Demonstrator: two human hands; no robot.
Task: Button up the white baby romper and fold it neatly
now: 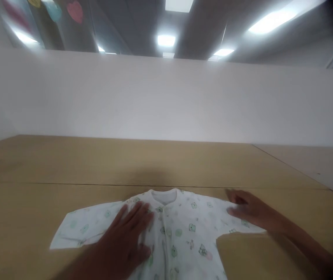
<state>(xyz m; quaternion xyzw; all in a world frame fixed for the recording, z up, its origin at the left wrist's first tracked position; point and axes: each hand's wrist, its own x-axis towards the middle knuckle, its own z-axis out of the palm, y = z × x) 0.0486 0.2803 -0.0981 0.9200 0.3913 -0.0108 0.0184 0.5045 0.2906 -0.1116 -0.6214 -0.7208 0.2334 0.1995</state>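
A small white baby shirt [183, 229] with green printed figures lies flat on the wooden table [154, 163], collar toward the far side, sleeves spread left and right. My left hand [128, 237] presses flat on the shirt's left chest, fingers spread, near the row of snaps. My right hand [249, 210] rests on the right sleeve near its far end, fingers partly curled over the fabric. Neither hand lifts the cloth. The shirt's lower part runs out of the bottom of the view.
The light wooden table stretches far ahead to a plain white wall [166, 101]. A seam runs across the tabletop behind the shirt, and a second table surface [314, 163] adjoins at the right. Ceiling lights glow above.
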